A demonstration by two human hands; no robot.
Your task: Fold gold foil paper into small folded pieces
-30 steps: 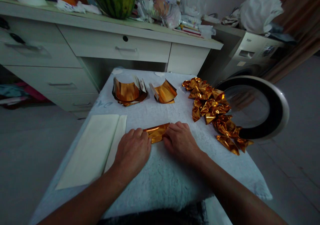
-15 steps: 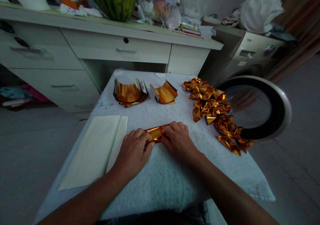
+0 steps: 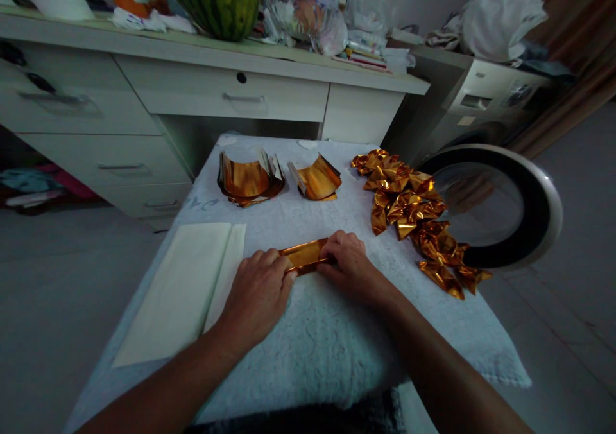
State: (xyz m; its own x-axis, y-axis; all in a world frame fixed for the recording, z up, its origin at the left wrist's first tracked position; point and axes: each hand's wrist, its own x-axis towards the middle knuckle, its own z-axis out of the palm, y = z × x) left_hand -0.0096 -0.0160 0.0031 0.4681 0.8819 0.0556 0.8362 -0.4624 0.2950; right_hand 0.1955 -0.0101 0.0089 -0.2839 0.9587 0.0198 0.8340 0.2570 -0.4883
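On the left, pale paper [image 3: 176,293] is lying flat on the cloth [image 3: 327,344]. Beyond it, the larger foil stack [image 3: 248,178] is curling upward, its sheets looking unworked. The left hand [image 3: 260,289] is holding the left end of the foil strip [image 3: 305,254], fingers curled over it and thumb pressing near its closer edge. The strip is resting between the 2 hands, its long edges appearing turned up, so this piece is seemingly partly folded. Past it, the smaller foil stack [image 3: 317,178] is sitting curled, also apparently left to do. The right hand [image 3: 349,257] is pinching the strip's right end with bent fingers; how tightly, I cannot tell. Farther right, a heap of folded foil pieces [image 3: 409,199] is spreading along the cloth's edge, probably making up the finished share, too jumbled for counting.
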